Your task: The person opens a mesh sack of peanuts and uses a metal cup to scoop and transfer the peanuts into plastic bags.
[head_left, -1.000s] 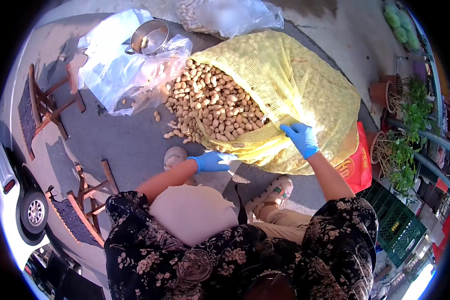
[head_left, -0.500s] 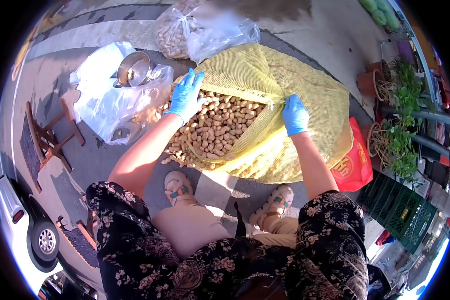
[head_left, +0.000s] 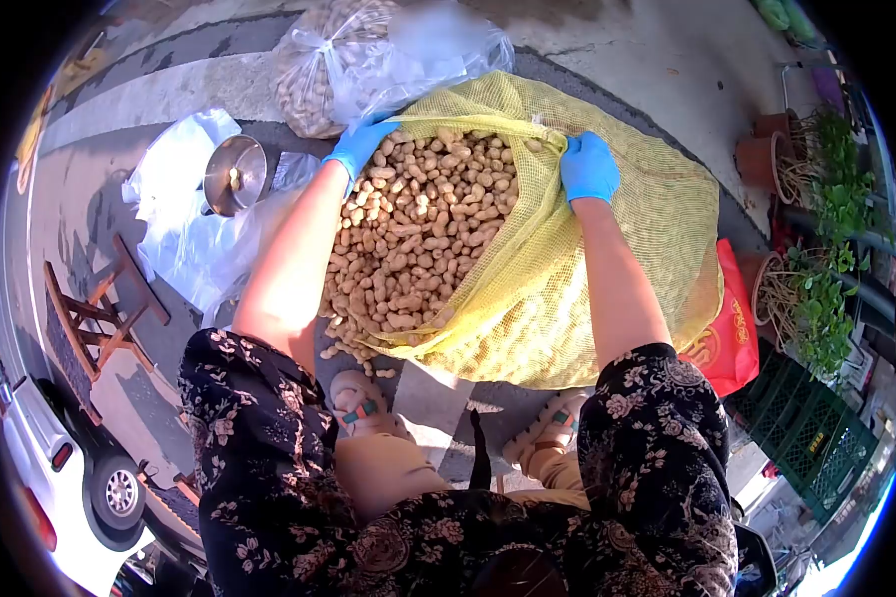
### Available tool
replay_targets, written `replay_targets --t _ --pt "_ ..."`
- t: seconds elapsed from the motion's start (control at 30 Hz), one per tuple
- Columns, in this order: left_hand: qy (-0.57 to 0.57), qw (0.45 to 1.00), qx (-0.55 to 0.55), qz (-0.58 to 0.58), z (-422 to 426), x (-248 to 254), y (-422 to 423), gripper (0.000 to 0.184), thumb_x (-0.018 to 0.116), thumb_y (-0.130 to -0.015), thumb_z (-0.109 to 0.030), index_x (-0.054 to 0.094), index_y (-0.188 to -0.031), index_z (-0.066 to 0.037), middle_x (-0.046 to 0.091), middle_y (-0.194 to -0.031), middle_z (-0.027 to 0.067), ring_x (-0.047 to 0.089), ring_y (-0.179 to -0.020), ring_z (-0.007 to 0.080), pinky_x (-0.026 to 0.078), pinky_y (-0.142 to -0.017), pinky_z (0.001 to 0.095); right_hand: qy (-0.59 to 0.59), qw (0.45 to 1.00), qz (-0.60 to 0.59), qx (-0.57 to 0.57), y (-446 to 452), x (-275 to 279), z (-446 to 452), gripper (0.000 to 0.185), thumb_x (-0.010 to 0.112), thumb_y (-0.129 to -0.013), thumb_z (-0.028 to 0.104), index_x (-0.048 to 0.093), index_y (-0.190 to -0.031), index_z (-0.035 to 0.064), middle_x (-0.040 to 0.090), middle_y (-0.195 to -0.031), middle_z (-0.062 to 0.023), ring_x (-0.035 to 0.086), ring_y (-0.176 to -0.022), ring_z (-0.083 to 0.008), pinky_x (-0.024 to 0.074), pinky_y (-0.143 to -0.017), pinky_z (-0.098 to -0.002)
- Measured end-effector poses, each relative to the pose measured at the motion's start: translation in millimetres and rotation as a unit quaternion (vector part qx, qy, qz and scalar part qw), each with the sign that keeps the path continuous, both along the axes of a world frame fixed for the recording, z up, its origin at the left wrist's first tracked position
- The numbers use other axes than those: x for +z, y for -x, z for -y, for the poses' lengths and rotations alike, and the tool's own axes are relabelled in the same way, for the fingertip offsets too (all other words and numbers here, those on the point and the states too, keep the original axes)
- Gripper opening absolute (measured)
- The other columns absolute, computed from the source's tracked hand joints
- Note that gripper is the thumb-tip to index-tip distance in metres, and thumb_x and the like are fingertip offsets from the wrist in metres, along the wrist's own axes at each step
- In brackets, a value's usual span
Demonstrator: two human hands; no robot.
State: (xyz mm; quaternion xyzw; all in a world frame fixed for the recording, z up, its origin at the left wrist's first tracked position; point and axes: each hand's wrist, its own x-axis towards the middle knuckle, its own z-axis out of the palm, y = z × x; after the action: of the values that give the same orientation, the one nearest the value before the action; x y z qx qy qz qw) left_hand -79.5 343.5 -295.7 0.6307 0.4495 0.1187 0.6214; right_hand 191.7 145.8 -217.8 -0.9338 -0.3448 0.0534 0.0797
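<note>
Our left fingers [head_left: 378,126] look pinched on the far rim of the yellow mesh sack [head_left: 637,219], tips partly hidden, but the edge runs taut from them. Our right fingers [head_left: 572,161] are closed on a gather of mesh at the mouth, off to the right. Both hands in blue gloves.

Sack lies on its side on the ground [head_left: 558,25], in front of our feet, mouth facing left. Peanuts in shell [head_left: 418,229] fill the opening, a few spilled past the near rim.

Handling, our guess: heavy as a whole, body slumps; mesh is thin, soft, floppy, so it takes a bunched fistful at the rim, not a single layer. Shells light, rough, loose, crackable if squeezed; they'd roll out if the rim drops. Gloves may slide a bit on the weave.

Further out: clear bag of peanuts [head_left: 304,90], tied, just beyond the left hand; metal pan [head_left: 236,177] with a bit inside, by white plastic [head_left: 184,244]; wooden stool [head_left: 95,333] to the left; red bag [head_left: 735,348] by the sack's right end, green crate [head_left: 811,438] nearby.
</note>
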Motion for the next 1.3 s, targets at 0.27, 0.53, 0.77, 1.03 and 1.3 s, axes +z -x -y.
replay_targets --t 0.27,0.53,0.77,1.03,1.3 --pt "0.258 0.945 0.138 -0.146 -6 10 -33 0.071 0.060 -0.076 -0.044 0.041 -0.134 -0.007 0.046 -0.131 0.0142 0.044 -0.118 0.0247 0.035 -0.097 0.0333 -0.053 0.999 -0.011 -0.002 -11 -22 -15 0.029 0.059 -0.081 0.036 0.062 -0.077 0.0077 0.063 -0.084 -0.0121 0.062 -0.075 -0.0305 0.0482 -0.068 -0.0417" --pt "-0.032 0.998 0.023 0.058 28 17 11 0.061 0.064 -0.081 -0.028 0.041 -0.132 -0.003 0.048 -0.129 0.0124 0.043 -0.118 0.0202 0.034 -0.099 0.0304 -0.090 0.995 -0.036 0.005 -22 -34 -14 0.028 0.060 -0.080 0.037 0.063 -0.076 0.0098 0.064 -0.083 -0.0108 0.062 -0.073 -0.0304 0.0480 -0.066 -0.0413" --pt "-0.403 0.883 -0.226 -0.083 187 139 61 0.064 0.058 -0.083 -0.031 0.034 -0.139 -0.014 0.034 -0.138 0.0188 0.033 -0.126 0.0365 0.026 -0.103 0.0463 -0.072 0.990 -0.097 0.074 -26 -29 2 0.028 0.058 -0.081 0.036 0.064 -0.083 0.0084 0.066 -0.083 -0.0109 0.063 -0.076 -0.0301 0.0486 -0.070 -0.0404" --pt "-0.484 0.789 -0.360 -0.116 287 110 80 0.052 0.052 -0.080 -0.017 0.044 -0.132 -0.019 0.042 -0.134 0.0079 0.031 -0.129 0.0312 0.023 -0.103 0.0477 -0.129 0.967 0.045 0.216 34 46 21 0.029 0.062 -0.076 0.025 0.061 -0.100 0.0070 0.061 -0.102 -0.0115 0.057 -0.095 -0.0283 0.0422 -0.083 -0.0410" --pt "-0.469 0.785 -0.382 -0.130 286 114 84 0.054 0.057 -0.074 -0.017 0.048 -0.127 -0.017 0.044 -0.133 0.0070 0.032 -0.129 0.0309 0.022 -0.104 0.0498 -0.096 0.853 0.028 0.513 167 77 64 0.046 0.062 -0.077 0.031 0.054 -0.119 0.0137 0.049 -0.123 -0.0125 0.043 -0.118 -0.0321 0.0263 -0.103 -0.0493"
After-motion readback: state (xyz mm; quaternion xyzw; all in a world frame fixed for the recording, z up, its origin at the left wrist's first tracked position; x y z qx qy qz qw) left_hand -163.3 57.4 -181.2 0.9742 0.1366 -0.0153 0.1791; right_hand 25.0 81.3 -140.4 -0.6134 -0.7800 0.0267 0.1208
